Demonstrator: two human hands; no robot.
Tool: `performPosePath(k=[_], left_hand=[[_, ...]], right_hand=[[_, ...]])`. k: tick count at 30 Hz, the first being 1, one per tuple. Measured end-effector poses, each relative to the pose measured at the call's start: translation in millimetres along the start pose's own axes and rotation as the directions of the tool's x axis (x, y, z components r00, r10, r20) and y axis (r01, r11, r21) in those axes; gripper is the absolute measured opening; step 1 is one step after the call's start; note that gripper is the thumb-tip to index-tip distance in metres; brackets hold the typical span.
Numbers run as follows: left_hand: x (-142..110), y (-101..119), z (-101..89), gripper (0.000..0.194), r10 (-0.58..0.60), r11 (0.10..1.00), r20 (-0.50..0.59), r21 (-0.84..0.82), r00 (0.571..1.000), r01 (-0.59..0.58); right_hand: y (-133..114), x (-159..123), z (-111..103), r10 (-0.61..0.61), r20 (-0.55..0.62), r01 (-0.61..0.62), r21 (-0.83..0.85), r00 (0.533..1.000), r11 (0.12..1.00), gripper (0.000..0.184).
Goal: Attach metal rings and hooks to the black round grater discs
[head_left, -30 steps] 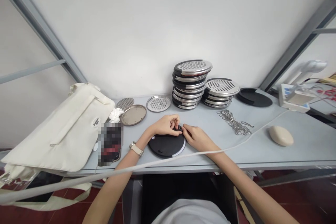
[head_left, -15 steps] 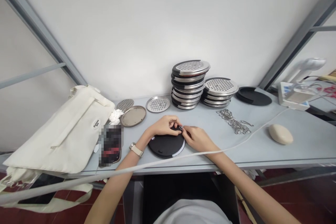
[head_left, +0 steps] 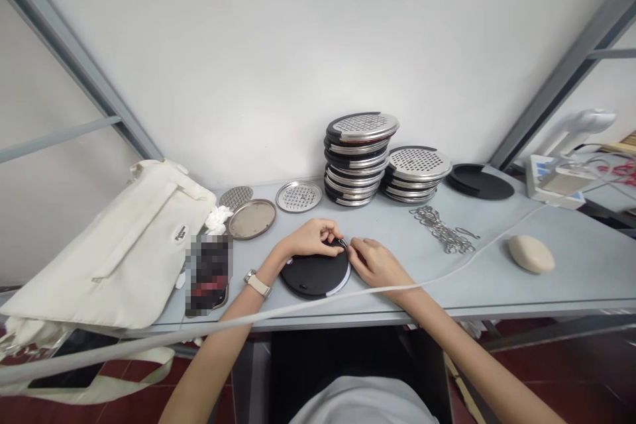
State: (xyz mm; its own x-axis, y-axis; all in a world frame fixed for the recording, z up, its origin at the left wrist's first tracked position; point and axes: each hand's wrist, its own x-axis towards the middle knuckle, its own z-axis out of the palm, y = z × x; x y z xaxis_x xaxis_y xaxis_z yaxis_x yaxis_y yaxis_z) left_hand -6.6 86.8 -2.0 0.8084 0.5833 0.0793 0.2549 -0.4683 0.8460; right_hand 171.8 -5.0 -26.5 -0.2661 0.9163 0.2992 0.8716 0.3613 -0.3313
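Observation:
A round black disc (head_left: 313,275) with a pale strip along its right edge lies flat near the table's front. Over its far edge, the thumb and forefinger of my left hand (head_left: 311,237) close in a pinch on a small shiny metal wire clip (head_left: 343,244). At the clip's outer end are the fingertips of my right hand (head_left: 375,262), curled and pressed together. The fingers partly hide how the clip meets the disc. Right of my hands lies a pile of similar metal wire clips (head_left: 442,230).
Stacks of round metal graters with black rims (head_left: 356,172) (head_left: 418,175) stand at the back. A loose grater plate (head_left: 299,197), a metal ring dish (head_left: 252,219) and a black tray (head_left: 481,183) lie nearby. A white cable (head_left: 308,305) crosses in front; a phone (head_left: 211,275), bag (head_left: 119,252) and cream oval object (head_left: 530,254) flank.
My right hand has shifted slightly right and toward me, and more of the metal clip shows between the fingers. My left hand and the disc stay in place.

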Motion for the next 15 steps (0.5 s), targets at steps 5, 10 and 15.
performPosePath(k=[5, 10, 15], left_hand=[[0.5, -1.3, -0.4, 0.028, 0.012, 1.000, 0.005, 0.012, 1.000, -0.012], [0.9, -0.7, -0.4, 0.026, 0.008, 1.000, 0.009, 0.011, 1.000, -0.008], [0.5, 1.3, -0.3, 0.025, -0.003, 1.000, 0.003, 0.021, 1.000, 0.003]], right_hand=[[2.3, -1.5, 2.4, -0.063, 0.024, 0.065, -0.089, 0.998, 0.994, 0.021], [5.8, 0.0, 7.0, -0.106, 0.015, 0.107, -0.136, 0.994, 0.985, 0.025], [7.0, 0.6, 7.3, -0.128, -0.001, 0.128, -0.100, 0.992, 0.987, 0.028]])
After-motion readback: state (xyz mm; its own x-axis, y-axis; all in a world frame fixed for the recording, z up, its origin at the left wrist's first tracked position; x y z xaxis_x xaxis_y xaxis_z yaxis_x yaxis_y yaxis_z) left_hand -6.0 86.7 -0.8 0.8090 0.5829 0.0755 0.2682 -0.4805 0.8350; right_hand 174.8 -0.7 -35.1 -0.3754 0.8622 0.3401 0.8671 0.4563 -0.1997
